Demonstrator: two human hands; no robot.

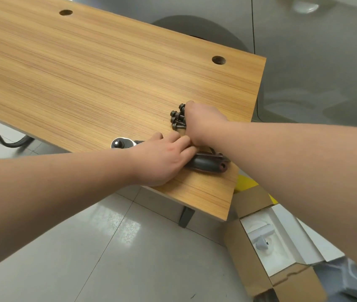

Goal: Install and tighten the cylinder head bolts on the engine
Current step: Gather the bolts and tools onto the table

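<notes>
From the head view, my right hand (203, 120) is curled round a bundle of dark cylinder head bolts (178, 117), gathered so they lift together. My left hand (164, 158) lies with fairly straight fingers over the ratchet wrench (208, 163), probably steadying it. Both sit near the wooden table (86, 73) corner; its edge is close behind the wrench, with bare tabletop beyond. No engine is visible.

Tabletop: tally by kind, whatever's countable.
Bolts, dark, bunched in the right hand: 5 heads visible, more may be hidden
Ratchet wrench under the left hand: 1
Holes in the table: 2
Total: 8
</notes>
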